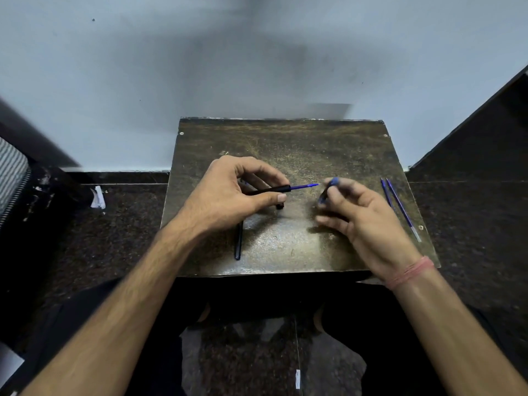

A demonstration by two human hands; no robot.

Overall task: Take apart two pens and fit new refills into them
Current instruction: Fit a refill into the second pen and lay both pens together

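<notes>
My left hand (228, 192) grips a black pen barrel (271, 190) held level above the small dark table (285, 138). A blue refill (304, 186) sticks out of the barrel's right end, tip pointing right. My right hand (363, 212) is just right of that tip and pinches a small blue pen piece (328, 190), which is blurred. A second black pen (238, 241) lies on the table below my left wrist, partly hidden by it. Two blue refills (400, 207) lie side by side near the table's right edge. A small black part (280, 206) lies under the held barrel.
The table stands against a pale wall (257, 67) on a dark speckled floor (100, 224). Scraps of white paper (98, 197) lie on the floor at the left. My knees show below the table's near edge.
</notes>
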